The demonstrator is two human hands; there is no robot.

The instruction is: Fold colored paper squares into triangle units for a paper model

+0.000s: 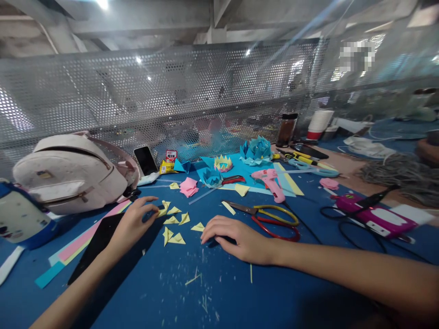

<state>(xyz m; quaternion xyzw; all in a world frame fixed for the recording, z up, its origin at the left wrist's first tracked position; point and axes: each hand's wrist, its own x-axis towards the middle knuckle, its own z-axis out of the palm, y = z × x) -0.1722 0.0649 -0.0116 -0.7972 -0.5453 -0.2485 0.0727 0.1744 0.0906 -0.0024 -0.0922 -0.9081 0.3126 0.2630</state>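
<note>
Several small folded yellow paper pieces lie on the blue table between my hands. My left hand is at the left edge of this group, its fingertips at a yellow piece; thumb and forefinger curve towards each other, and whether they grip the paper is unclear. To the right, my right hand rests palm down on the table with fingers bent and a gap below the forefinger, nothing visible in it. One folded yellow piece lies just left of its fingertips. Scissors with yellow and red handles lie behind it.
A pink glue gun stands beyond the scissors, near blue paper flowers. At left are a white backpack, a bottle, paper strips and a dark tablet. A purple device with cables lies right.
</note>
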